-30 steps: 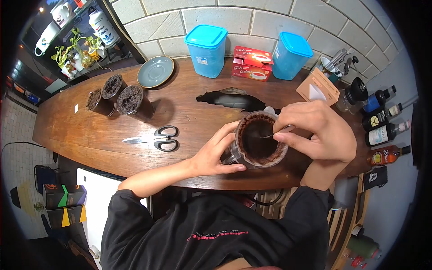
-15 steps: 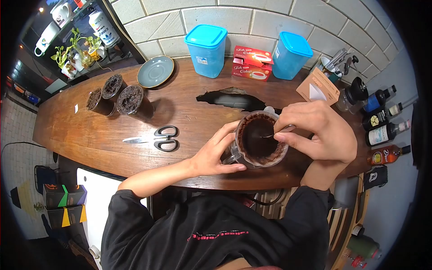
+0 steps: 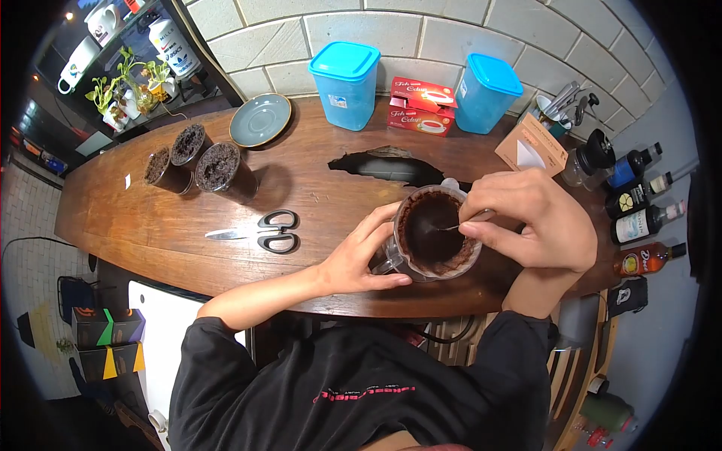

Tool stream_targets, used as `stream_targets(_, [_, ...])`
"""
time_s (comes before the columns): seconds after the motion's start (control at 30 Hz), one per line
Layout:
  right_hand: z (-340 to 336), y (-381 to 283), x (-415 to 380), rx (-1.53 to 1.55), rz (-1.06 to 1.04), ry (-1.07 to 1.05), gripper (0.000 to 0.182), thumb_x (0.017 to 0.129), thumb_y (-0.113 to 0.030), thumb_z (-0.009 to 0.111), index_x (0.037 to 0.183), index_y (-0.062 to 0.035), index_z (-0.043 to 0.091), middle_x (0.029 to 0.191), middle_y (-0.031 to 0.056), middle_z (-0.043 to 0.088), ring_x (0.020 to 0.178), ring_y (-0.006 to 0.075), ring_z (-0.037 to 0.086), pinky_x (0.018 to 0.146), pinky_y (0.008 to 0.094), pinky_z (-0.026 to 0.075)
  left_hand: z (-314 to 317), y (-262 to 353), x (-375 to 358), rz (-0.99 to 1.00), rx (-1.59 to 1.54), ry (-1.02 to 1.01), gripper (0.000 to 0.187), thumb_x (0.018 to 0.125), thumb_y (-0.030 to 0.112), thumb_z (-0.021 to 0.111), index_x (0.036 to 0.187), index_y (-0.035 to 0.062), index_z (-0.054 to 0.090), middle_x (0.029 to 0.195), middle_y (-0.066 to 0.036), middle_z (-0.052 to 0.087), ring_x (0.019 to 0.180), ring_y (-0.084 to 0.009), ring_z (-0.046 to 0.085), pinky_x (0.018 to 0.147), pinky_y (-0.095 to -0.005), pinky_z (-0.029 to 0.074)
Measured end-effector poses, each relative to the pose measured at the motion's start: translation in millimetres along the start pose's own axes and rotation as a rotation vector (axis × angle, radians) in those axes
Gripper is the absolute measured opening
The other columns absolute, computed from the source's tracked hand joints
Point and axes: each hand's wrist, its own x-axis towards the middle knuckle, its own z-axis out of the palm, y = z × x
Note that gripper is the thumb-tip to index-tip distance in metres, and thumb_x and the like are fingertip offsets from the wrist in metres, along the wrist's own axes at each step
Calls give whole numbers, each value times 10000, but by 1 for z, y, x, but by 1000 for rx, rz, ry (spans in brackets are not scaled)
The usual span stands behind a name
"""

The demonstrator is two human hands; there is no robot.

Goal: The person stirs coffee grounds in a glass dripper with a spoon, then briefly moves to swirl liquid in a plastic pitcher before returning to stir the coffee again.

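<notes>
A clear coffee dripper [image 3: 391, 260] with a paper filter stands at the table's front right, dark wet coffee [image 3: 430, 234] filling it. My left hand [image 3: 368, 252] is closed around its left side, near the handle, with the thumb along the front. Between the thumb and fingers of my right hand [image 3: 530, 218] is the thin handle of a metal spoon [image 3: 449, 228]. Its lower end dips into the coffee and is hidden there. Whatever vessel sits under the dripper is mostly covered from this angle.
Black-handled scissors [image 3: 277, 231] lie left of my left hand. Several glasses of dark grounds [image 3: 220, 167] and a grey saucer [image 3: 260, 120] are farther left. Behind the dripper, the tabletop has a ragged hole [image 3: 383, 167]. Blue-lidded containers [image 3: 346, 90], red tea boxes [image 3: 421, 105] and bottles [image 3: 647, 222] line the back and right.
The spoon has shifted very slightly in the coffee, and the coffee's surface looks a little different. My left hand and the dripper stay in place.
</notes>
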Motion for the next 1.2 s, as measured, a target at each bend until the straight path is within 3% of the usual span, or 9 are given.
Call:
stream_targets(0.57, [-4, 0, 2, -30, 51, 0, 124, 839, -69, 701, 879, 32, 641, 785, 138, 645, 707, 306, 638, 635, 359, 492, -1, 1, 3, 9, 12, -5, 782, 744, 310, 870, 1330, -22, 474, 1485, -254, 359, 1371, -423, 405, 1107, -483, 387])
stream_targets(1.0, [36, -48, -27, -280, 289, 512, 100, 820, -1, 693, 864, 32, 609, 755, 125, 588, 664, 270, 578, 593, 352, 467, 3, -3, -2, 2, -104, 24, 752, 786, 302, 840, 1367, 10, 462, 1491, -228, 361, 1384, -402, 401, 1122, -472, 371])
stream_targets(1.2, [60, -51, -29, -333, 309, 495, 103, 846, -26, 680, 870, 20, 591, 791, 137, 600, 722, 318, 600, 655, 387, 485, -1, -3, 1, 1, -93, 32, 713, 789, 301, 835, 1327, 4, 474, 1508, -240, 324, 1402, -425, 370, 1133, -484, 356])
